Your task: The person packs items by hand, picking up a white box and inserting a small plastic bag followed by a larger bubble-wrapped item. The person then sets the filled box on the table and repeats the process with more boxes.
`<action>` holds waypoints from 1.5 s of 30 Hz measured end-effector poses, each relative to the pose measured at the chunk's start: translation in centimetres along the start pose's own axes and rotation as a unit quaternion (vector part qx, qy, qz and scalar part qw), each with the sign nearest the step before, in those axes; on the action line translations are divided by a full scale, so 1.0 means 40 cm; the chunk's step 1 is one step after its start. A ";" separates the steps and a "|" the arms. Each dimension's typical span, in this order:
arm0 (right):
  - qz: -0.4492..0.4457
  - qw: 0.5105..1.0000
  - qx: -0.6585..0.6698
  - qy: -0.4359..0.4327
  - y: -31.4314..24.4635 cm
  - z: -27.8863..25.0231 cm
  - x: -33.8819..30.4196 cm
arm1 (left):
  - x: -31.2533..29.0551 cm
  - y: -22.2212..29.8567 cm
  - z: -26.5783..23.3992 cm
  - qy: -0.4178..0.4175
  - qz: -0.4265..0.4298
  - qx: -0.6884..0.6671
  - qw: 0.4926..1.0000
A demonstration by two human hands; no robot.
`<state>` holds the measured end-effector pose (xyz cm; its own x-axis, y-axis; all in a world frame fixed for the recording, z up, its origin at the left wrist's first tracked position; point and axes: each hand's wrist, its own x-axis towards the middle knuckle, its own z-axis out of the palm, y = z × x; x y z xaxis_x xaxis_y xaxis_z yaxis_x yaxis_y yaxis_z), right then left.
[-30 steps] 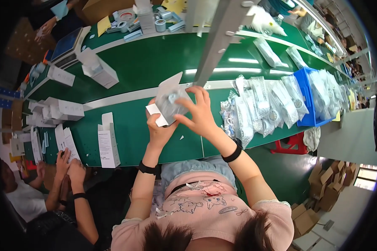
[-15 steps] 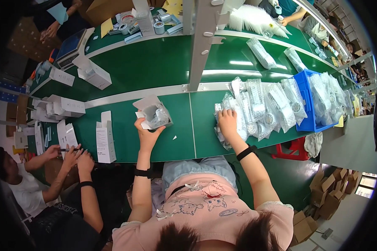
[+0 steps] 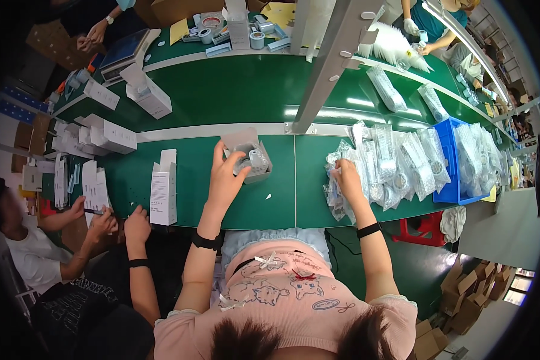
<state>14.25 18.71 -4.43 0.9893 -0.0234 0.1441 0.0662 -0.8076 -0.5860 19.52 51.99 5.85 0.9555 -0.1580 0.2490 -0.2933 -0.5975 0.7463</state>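
Observation:
An open white box (image 3: 259, 177) stands on the green table in front of me, its top flap raised. Inside it lies a clear bubble-wrapped packet (image 3: 257, 158). My left hand (image 3: 224, 177) is at the box's left side, fingers spread around its near left corner and thumb beside the near edge. Over to the right, my right hand (image 3: 349, 180) is closed, with fingertips pinching a bubble-wrap packet (image 3: 337, 201) at the left end of a row of similar packets (image 3: 396, 162). Exactly where the fingertips grip is partly hidden.
A blue bin (image 3: 447, 165) full of packets stands right of the row. White boxes (image 3: 164, 189) stand to the left, near a co-worker's hands (image 3: 105, 222) with a pen and paper. A metal post (image 3: 333, 66) rises beyond the table's far rail.
My left hand has shifted from holding the box's near left corner to spreading at its side. My right fingers have gone from lying over the packets to a pinch. The whole view has shifted.

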 end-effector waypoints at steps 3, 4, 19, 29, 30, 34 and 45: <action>-0.043 0.993 -0.113 -0.013 -0.002 0.002 0.008 | 0.016 0.014 -0.014 -0.036 -0.017 0.011 0.999; -0.063 0.983 -0.170 -0.020 -0.002 0.002 0.011 | 0.018 0.013 -0.018 -0.048 -0.018 0.007 0.999; 0.139 0.971 0.148 0.130 -0.158 -0.019 0.126 | 0.024 -0.009 -0.013 0.001 -0.035 -0.051 0.998; -0.112 0.954 0.274 0.054 -0.502 0.002 0.183 | 0.054 -0.048 -0.013 0.039 -0.044 -0.050 0.997; -0.112 0.954 0.273 0.057 -0.504 0.025 0.198 | 0.059 -0.046 -0.014 0.038 -0.049 -0.062 0.996; -0.379 0.920 0.100 0.015 -0.508 0.082 0.225 | 0.062 -0.059 -0.017 0.031 -0.079 -0.090 0.992; -0.403 0.902 -0.107 -0.113 -0.485 0.074 0.151 | 0.050 -0.088 -0.013 0.009 -0.117 -0.165 0.979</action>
<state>19.32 35.96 5.44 0.6344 0.7230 0.2735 0.7725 -0.6051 -0.1924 22.45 54.17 4.06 0.9979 -0.0312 0.0568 -0.0639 -0.3280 0.9425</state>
